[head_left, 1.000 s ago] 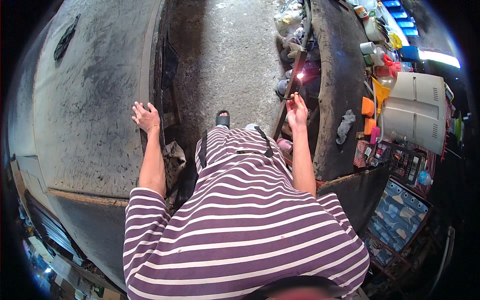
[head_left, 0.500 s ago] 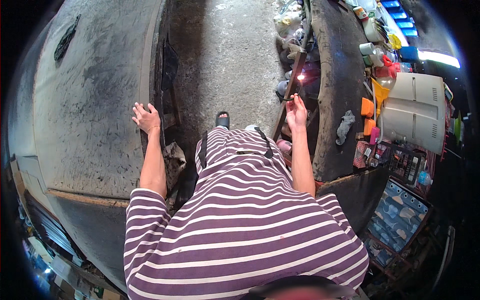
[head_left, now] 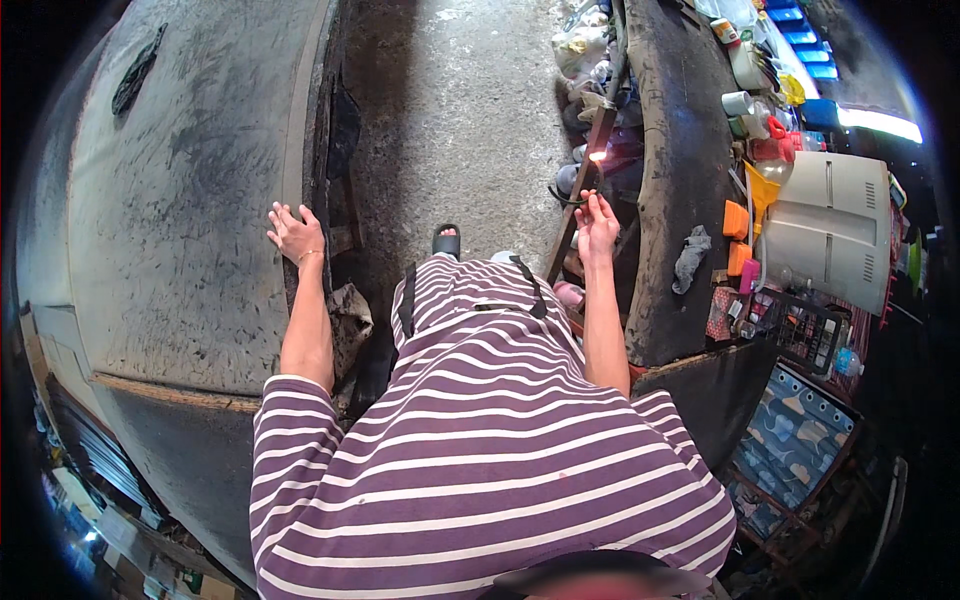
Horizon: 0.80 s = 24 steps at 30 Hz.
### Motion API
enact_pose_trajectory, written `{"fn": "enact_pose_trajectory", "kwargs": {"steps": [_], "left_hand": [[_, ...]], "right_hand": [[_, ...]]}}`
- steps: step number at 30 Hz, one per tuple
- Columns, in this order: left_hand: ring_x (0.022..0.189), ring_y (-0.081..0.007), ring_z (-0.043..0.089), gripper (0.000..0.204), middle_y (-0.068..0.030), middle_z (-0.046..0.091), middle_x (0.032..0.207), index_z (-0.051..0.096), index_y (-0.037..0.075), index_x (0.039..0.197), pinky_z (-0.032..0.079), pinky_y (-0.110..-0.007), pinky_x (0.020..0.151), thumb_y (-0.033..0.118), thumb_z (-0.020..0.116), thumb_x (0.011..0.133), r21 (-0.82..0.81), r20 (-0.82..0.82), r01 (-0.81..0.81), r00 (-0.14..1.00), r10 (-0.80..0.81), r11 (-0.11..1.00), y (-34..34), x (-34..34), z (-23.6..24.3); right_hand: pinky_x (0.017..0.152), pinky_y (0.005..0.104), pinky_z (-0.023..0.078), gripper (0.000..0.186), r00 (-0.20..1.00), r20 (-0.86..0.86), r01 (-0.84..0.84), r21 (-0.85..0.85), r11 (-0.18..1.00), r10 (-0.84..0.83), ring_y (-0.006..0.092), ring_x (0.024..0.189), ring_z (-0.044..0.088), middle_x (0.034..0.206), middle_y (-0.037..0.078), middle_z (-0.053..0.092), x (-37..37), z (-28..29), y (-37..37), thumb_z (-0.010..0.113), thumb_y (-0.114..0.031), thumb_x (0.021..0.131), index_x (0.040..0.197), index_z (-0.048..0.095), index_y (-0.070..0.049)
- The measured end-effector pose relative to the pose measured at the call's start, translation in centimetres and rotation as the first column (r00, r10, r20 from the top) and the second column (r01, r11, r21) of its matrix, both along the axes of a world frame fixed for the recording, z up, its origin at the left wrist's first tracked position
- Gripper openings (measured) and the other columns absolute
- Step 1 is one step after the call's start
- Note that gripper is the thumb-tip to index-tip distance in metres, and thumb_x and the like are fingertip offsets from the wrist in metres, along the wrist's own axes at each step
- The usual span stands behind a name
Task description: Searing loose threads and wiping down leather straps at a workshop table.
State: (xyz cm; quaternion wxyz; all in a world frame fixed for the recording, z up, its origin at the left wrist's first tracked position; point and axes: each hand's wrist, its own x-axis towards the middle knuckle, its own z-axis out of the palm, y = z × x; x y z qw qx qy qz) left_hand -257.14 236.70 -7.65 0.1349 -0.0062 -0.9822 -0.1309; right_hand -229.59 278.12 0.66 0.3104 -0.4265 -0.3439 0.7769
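My left hand (head_left: 296,234) rests with fingers apart on the worn grey surface (head_left: 185,260) to my left, at its inner edge. My right hand (head_left: 598,222) pinches a thin, dark curved cord-like piece (head_left: 563,199), palm turned up, beside the gap along the right-hand dark board (head_left: 680,150). Just beyond those fingers glows a small bright light (head_left: 598,156); what produces it is too small to tell. A brown slanting bar (head_left: 600,128) runs past it, with bags and clutter (head_left: 585,50) behind.
A speckled floor (head_left: 460,120) runs between both sides, my sandalled foot (head_left: 446,243) on it. At right are bottles, an orange funnel (head_left: 762,185), orange containers (head_left: 736,220), a grey rag (head_left: 692,258), a beige panel (head_left: 830,225), a dark crate (head_left: 790,325) and a patterned mat (head_left: 795,430).
Very little differs: the view has shifted slightly, and both my hands stay in about the same places, the right one keeping its pinch.
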Motion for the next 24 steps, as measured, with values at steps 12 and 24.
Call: {"fn": "enact_pose_trajectory", "kwargs": {"steps": [12, 24], "left_hand": [[0.123, -0.0285, 0.040, 0.039, -0.0130, 0.046, 0.131, 0.054, 0.001, 0.112, 0.027, -0.048, 0.102, 0.028, 0.051, 0.084, 0.010, 0.021, 0.006, 1.000, -0.006, 1.000, 0.0, 0.0, 0.1], [0.124, -0.0293, 0.039, 0.039, -0.0134, 0.045, 0.131, 0.054, 0.001, 0.112, 0.026, -0.049, 0.102, 0.029, 0.050, 0.085, 0.003, 0.019, 0.009, 1.000, -0.009, 1.000, -0.2, 0.1, -0.2]], "right_hand": [[0.062, 0.0220, 0.047, 0.016, 0.901, 0.433, -0.353, 0.706, 0.614, 0.020, 0.0098, 0.070, 0.058, 0.080, 0.004, 0.066, -1.3, 2.0, -0.9, 0.069, -0.003, 0.074, 0.089, 0.068, -0.003], [0.060, 0.0288, 0.046, 0.019, 0.761, 0.628, -0.625, 0.777, 0.078, -0.160, 0.0199, 0.072, 0.055, 0.082, 0.007, 0.064, -1.6, 3.0, -2.3, 0.069, -0.002, 0.069, 0.088, 0.070, -0.007]]}}
